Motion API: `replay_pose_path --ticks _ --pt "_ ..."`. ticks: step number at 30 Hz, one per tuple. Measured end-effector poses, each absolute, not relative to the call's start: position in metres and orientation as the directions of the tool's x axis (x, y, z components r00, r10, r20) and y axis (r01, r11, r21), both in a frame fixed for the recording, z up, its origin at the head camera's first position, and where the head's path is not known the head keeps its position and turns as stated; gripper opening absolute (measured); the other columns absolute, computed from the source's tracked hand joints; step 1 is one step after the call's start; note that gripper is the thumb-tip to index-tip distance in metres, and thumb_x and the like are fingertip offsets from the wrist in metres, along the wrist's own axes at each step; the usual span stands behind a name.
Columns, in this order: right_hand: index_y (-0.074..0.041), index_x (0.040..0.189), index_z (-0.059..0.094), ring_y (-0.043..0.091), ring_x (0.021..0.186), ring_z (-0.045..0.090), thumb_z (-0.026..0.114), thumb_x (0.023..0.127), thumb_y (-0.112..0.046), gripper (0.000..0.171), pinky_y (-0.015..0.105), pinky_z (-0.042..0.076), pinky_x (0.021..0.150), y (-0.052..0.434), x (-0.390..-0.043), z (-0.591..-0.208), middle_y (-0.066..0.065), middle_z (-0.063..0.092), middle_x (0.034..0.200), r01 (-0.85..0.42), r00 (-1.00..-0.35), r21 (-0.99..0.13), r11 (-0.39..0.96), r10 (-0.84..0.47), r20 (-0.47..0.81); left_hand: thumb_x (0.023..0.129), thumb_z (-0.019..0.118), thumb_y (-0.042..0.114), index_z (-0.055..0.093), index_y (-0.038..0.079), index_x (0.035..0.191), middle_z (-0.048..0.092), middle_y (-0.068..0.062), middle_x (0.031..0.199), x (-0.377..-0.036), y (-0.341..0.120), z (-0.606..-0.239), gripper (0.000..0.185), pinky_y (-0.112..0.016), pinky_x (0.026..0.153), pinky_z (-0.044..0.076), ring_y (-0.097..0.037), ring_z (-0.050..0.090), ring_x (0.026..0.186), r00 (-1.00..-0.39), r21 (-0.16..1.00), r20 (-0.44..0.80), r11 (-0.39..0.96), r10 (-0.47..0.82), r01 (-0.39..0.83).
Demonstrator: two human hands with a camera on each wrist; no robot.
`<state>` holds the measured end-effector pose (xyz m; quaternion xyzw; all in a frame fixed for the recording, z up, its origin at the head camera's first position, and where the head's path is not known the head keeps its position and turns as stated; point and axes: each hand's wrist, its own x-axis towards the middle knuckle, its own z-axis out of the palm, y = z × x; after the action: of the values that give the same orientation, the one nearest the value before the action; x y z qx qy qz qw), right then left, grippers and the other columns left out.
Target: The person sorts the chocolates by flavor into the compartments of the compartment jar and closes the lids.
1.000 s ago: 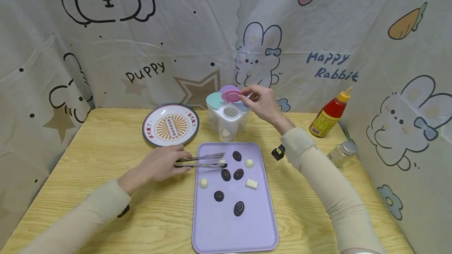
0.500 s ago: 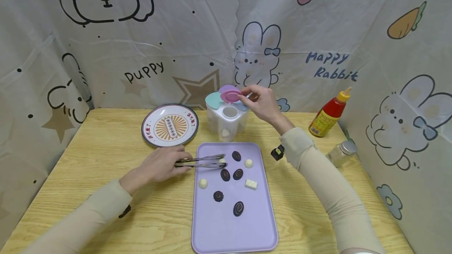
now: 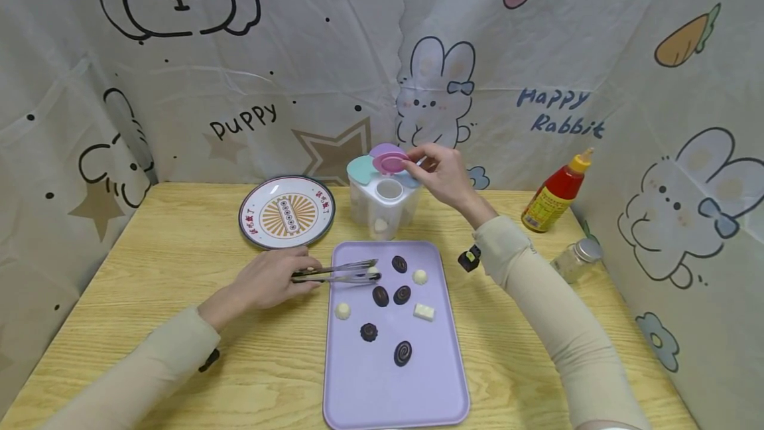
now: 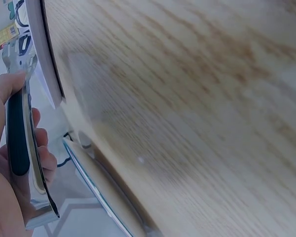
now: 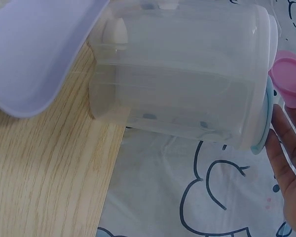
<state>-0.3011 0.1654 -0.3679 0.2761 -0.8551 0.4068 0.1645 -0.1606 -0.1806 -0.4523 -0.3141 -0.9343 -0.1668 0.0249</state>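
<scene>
Tongs (image 3: 337, 273) slightly nearer tray's left edge (image 3: 329, 324)

1. A light wooden table (image 3: 179, 297) with visible grain carries everything.
2. A lilac tray (image 3: 430, 383) lies at its near middle.
3. A round patterned plate (image 3: 287, 212) sits beyond the tray, to the left.
4. A clear plastic container (image 3: 382, 208) stands just behind the tray's far edge.
5. A red sauce bottle (image 3: 558, 192) stands at the far right.
6. A small glass jar (image 3: 576, 260) with a metal lid is near the bottle, closer in.
</scene>
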Motion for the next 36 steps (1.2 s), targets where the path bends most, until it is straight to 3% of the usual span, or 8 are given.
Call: replay_pose_path --ticks 18,27,32,36 --pt "-0.002 0.108 0.075 0.029 0.082 0.072 0.075 0.098 -0.014 0.016 0.019 0.055 0.071 0.165 -0.300 -0.367 0.016 0.078 0.104 -0.594 -0.803 -0.610 0.525 -0.332 0.496 0.094 0.079 0.035 0.079 0.021 0.112 0.067 0.007 0.094 -0.162 -0.184 -0.438 0.022 -0.024 0.065 0.042 -0.004 0.049 0.072 -0.818 0.322 0.183 0.753 0.546 0.574" --pt "-0.002 0.109 0.076 0.028 0.081 0.072 0.076 0.098 -0.014 0.016 0.019 0.055 0.071 0.164 -0.300 -0.367 0.016 0.078 0.104 -0.591 -0.805 -0.612 0.526 -0.331 0.492 0.094 0.080 0.034 0.080 0.019 0.113 0.066 0.003 0.091 -0.172 -0.180 -0.407 0.024 -0.027 0.061 0.042 -0.008 0.050 0.070 -0.824 0.321 0.246 0.759 0.511 0.567" --pt "-0.002 0.109 0.076 0.028 0.082 0.072 0.076 0.097 -0.013 0.016 0.019 0.055 0.071 0.165 -0.300 -0.367 0.016 0.078 0.104 -0.598 -0.799 -0.609 0.521 -0.332 0.501 0.094 0.080 0.033 0.080 0.017 0.114 0.070 0.000 0.095 -0.180 -0.175 -0.387 0.026 -0.033 0.064 0.048 -0.012 0.056 0.073 -0.799 0.287 0.323 0.753 0.507 0.593" --pt "-0.002 0.107 0.076 0.028 0.080 0.073 0.076 0.097 -0.014 0.016 0.019 0.056 0.071 0.165 -0.301 -0.367 0.016 0.079 0.103 -0.600 -0.798 -0.612 0.516 -0.334 0.501 0.092 0.082 0.031 0.080 0.016 0.112 0.069 0.000 0.092 -0.187 -0.172 -0.373 0.025 -0.031 0.061 0.046 -0.010 0.055 0.070 -0.765 0.268 0.392 0.732 0.512 0.627"
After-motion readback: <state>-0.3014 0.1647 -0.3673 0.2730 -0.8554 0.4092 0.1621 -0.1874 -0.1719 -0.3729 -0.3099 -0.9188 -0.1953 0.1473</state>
